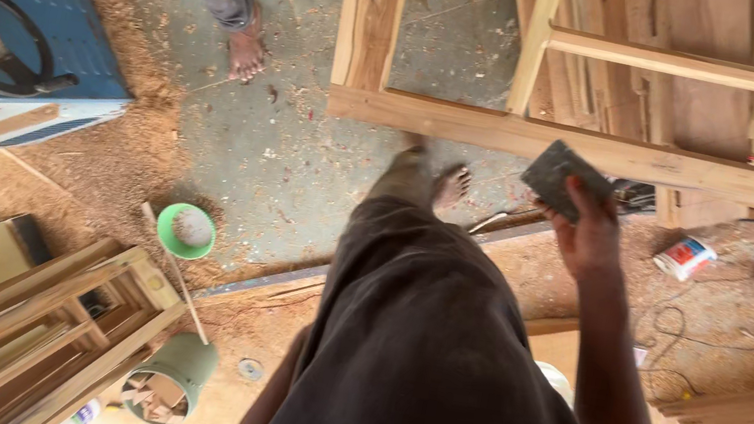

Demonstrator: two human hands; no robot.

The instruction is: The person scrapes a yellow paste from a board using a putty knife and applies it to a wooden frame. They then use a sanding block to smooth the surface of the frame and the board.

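The grey sanding block [556, 177] sits gripped in the right hand [587, 237], fingers closed around its lower edge, face turned toward the wooden frame rail [608, 154] just beside it, apparently ready for rubbing. The left hand is out of view behind the dark garment. Sawdust covers the floor [283, 167]; another person's foot [247, 48] stands well apart.

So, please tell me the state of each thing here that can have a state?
right hand: shut on sanding block
sanding block: held up, near the wooden frame
wooden frame: bare wood, upright
green bowl: on the floor, holds pale powder
stick: lying beside the bowl
left hand: not in view
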